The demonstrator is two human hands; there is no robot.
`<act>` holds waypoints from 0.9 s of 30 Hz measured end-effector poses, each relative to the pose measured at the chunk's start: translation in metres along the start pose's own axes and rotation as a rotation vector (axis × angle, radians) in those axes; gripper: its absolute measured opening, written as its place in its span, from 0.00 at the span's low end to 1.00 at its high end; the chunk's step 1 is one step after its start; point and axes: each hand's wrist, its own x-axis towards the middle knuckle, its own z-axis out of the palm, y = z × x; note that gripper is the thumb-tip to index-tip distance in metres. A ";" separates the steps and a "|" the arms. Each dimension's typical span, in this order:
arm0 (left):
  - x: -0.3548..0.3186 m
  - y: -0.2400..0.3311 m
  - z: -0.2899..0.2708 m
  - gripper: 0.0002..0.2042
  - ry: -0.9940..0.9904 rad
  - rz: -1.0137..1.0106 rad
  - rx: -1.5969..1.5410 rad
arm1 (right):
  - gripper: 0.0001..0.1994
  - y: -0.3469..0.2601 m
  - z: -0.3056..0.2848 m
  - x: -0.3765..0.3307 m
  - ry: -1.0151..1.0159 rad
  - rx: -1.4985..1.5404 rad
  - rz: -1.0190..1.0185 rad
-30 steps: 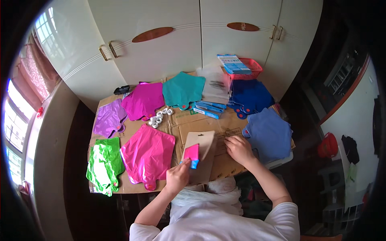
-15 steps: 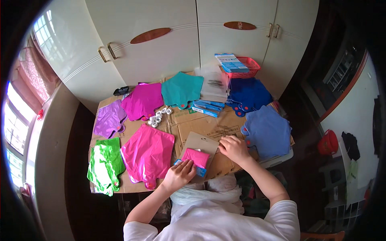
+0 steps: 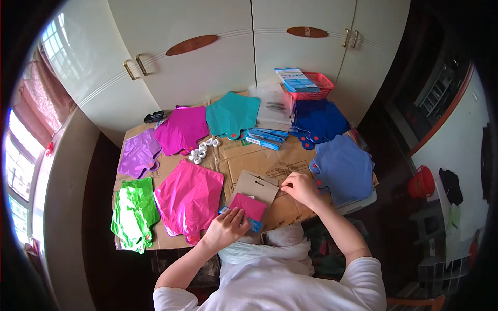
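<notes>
Head view: folded pink packet (image 3: 251,205), a second ago raised, now lies against the tan card (image 3: 250,183), bringing both together. Left hand's (image 3: 226,227) grip: holding the packet there. Right hand (image 3: 302,187), beside card's right corner: grip contents undetermined.

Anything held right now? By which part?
Left hand lies over the near-left edge of the flat pink rectangular packet; grip can't be told. Right hand: nothing visibly held.

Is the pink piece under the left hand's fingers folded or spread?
Folded: the pink piece lies compact and four-cornered, the left hand on its edge.
</notes>
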 end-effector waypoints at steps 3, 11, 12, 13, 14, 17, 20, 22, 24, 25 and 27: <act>0.000 -0.001 0.003 0.09 0.006 0.004 -0.007 | 0.04 0.005 0.001 0.004 -0.036 0.095 0.089; -0.004 -0.001 0.007 0.09 0.014 0.016 0.020 | 0.04 -0.015 0.024 0.002 0.174 -0.062 -0.194; -0.004 0.000 0.008 0.09 0.017 0.015 0.016 | 0.03 -0.022 0.031 0.003 0.214 0.022 -0.192; -0.006 0.001 0.009 0.09 0.018 0.013 0.013 | 0.03 -0.029 0.038 0.004 0.253 0.108 -0.190; -0.007 0.002 0.010 0.09 0.019 0.010 0.011 | 0.05 -0.038 0.040 0.003 0.115 0.184 -0.163; -0.009 0.004 0.013 0.09 0.037 -0.014 0.007 | 0.07 -0.054 0.052 0.009 -0.131 0.378 -0.208; -0.010 0.007 0.011 0.10 0.055 -0.047 -0.014 | 0.09 -0.056 0.057 0.017 -0.338 0.505 0.019; -0.009 0.008 0.012 0.10 0.074 -0.048 -0.016 | 0.09 -0.054 0.057 0.023 -0.519 0.691 0.203; -0.009 0.008 0.013 0.10 0.079 -0.043 -0.020 | 0.09 -0.051 0.061 0.025 -0.553 0.703 0.214; -0.010 0.007 0.014 0.09 0.074 -0.040 -0.021 | 0.10 -0.052 0.061 0.027 -0.572 0.709 0.218; -0.010 0.006 0.016 0.09 0.060 -0.034 -0.024 | 0.10 -0.054 0.058 0.028 -0.554 0.611 0.163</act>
